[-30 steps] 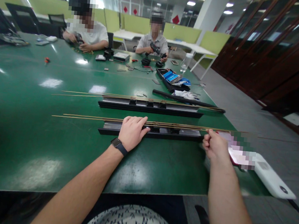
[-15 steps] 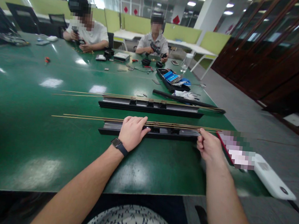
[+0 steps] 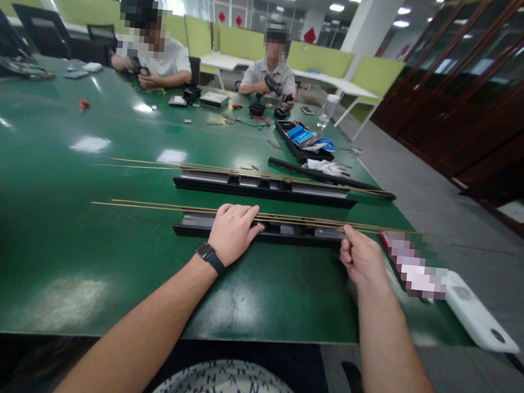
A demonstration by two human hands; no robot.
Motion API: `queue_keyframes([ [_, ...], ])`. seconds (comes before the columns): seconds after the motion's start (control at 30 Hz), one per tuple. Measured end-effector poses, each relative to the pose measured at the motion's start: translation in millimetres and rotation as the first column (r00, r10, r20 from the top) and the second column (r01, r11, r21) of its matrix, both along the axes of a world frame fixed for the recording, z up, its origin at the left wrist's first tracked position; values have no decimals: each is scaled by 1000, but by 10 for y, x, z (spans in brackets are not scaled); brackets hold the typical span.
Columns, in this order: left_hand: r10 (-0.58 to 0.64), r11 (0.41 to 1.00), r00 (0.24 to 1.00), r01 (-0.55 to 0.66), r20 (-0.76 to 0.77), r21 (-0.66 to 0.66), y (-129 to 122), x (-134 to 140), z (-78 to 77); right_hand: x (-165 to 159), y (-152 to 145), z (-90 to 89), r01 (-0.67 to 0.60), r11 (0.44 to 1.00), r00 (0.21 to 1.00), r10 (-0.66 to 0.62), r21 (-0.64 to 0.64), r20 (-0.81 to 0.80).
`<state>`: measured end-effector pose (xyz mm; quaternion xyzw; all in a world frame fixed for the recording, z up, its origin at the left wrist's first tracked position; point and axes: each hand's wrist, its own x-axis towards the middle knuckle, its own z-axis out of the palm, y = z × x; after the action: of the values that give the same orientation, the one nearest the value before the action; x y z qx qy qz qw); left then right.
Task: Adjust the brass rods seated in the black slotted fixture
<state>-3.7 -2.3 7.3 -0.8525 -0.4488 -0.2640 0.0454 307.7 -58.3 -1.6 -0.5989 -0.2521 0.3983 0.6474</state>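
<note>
Across the near long black rail (image 3: pixel 299 241) lies my left hand (image 3: pixel 232 234), fingers over its far side and thumb on the near side, gripping it. Thin brass-coloured rods (image 3: pixel 159 208) run lengthwise along the top of this rail and stick out past both ends. My right hand (image 3: pixel 362 255) is closed at the rail's right end, thumb and forefinger pinching one of the thin rods. A second black rail (image 3: pixel 262 192) with similar rods along it lies parallel, farther off.
Beyond the rails are a black tube (image 3: pixel 338 178), white gloves (image 3: pixel 325 167) and a black tray (image 3: pixel 290 139) holding blue items. A white device (image 3: pixel 477 313) with a cable sits at the right edge. Two people work across the green table (image 3: pixel 75 253).
My right hand has slid slightly left along the rail's end, still pinching. My left hand keeps its place on the rail. The person at far left has lowered a tool.
</note>
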Motion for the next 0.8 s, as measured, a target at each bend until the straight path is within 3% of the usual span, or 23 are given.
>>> queue_keyframes([
  [0.47,32,999,999,-32,4,20,-83,60,20,1,-1,-9,-2,1000,1000,2,-12,5],
  [0.8,-55,998,998,56,-36,30,-134,126,5,-8,-6,-12,-2,1000,1000,2,-2,26],
])
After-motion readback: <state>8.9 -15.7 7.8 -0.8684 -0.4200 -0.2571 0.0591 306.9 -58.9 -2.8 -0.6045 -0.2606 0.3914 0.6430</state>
